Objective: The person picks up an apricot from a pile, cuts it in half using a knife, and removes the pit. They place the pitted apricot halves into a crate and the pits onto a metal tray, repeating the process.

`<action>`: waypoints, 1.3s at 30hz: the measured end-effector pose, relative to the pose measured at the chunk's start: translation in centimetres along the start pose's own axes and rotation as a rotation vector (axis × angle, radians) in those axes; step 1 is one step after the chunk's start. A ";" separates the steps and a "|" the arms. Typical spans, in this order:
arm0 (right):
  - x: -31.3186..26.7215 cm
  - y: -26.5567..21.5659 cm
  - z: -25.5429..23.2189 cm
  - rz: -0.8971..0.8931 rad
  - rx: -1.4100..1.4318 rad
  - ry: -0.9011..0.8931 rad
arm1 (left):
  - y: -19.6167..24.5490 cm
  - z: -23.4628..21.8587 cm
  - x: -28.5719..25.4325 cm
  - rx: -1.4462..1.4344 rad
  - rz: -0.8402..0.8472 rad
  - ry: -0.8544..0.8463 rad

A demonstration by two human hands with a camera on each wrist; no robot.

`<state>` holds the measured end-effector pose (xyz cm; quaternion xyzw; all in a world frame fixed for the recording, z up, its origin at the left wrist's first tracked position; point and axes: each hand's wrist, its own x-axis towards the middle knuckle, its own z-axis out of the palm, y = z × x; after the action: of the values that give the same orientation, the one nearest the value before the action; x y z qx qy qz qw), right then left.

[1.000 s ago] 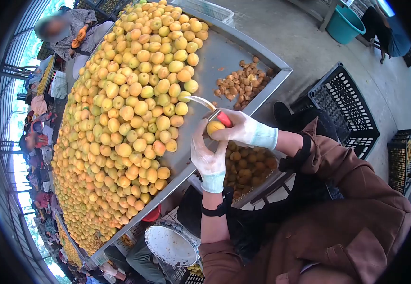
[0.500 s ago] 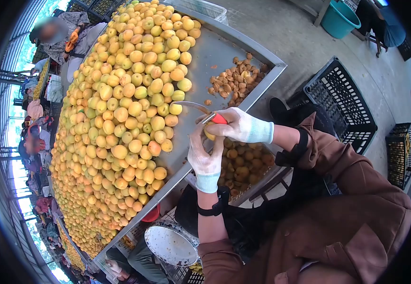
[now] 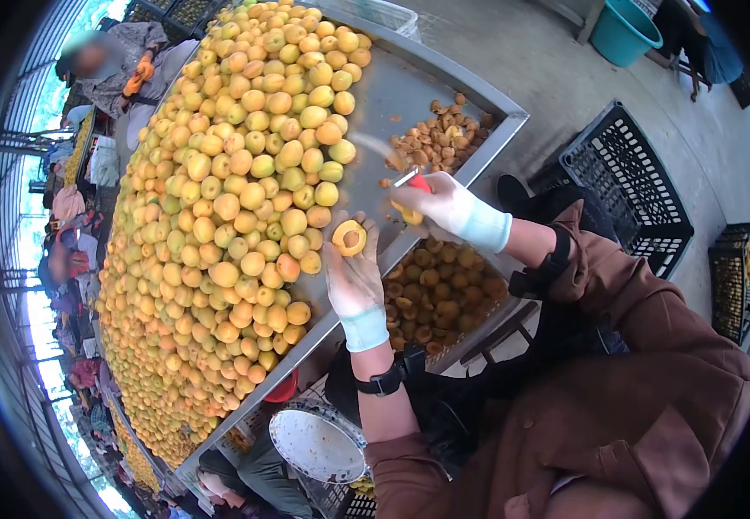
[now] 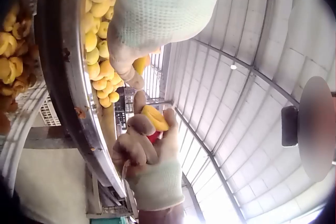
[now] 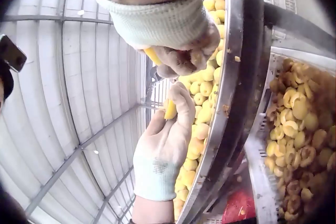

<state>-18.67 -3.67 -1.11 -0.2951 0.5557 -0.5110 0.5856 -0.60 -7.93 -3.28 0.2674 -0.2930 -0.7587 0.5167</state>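
My gloved left hand (image 3: 356, 285) pinches an apricot half (image 3: 349, 238) between thumb and fingers, cut face up with a brown pit at its middle. To its right, my gloved right hand (image 3: 453, 208) grips the red handle (image 3: 420, 181) of a knife whose curved blade is blurred and points toward the apricot pile. The same hand also holds another apricot half (image 4: 155, 118) at its thumb and fingertips. A gap separates the two hands, both above the metal table's edge. Whole apricots (image 3: 245, 199) are heaped on the table beyond my left hand.
Brown pits (image 3: 444, 138) lie near the corner of the metal table (image 3: 383, 95). Below its edge, a crate holds apricot halves (image 5: 299, 140). Black crates (image 3: 625, 190) stand on the floor at right, a teal tub (image 3: 625, 36) farther off. Another person (image 3: 124, 65) sits across the pile.
My hands were together around one apricot with the knife against it. They have moved apart, the left to the left with one half, the right to the right with knife and other half.
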 end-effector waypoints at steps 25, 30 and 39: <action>-1.2 0.0 0.5 -0.665 -0.371 0.119 | 0.7 2.1 -0.9 0.717 0.028 0.121; -0.9 0.6 0.5 -0.868 -0.591 0.153 | -0.1 1.6 -0.8 0.937 0.168 0.158; -2.0 1.3 1.3 -0.766 -0.578 0.105 | -0.8 1.5 -1.0 1.339 0.538 0.143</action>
<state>-16.80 -1.69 -1.33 -0.6031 0.5551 -0.5288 0.2206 -1.82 -6.47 -2.75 0.4939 -0.7161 -0.2438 0.4288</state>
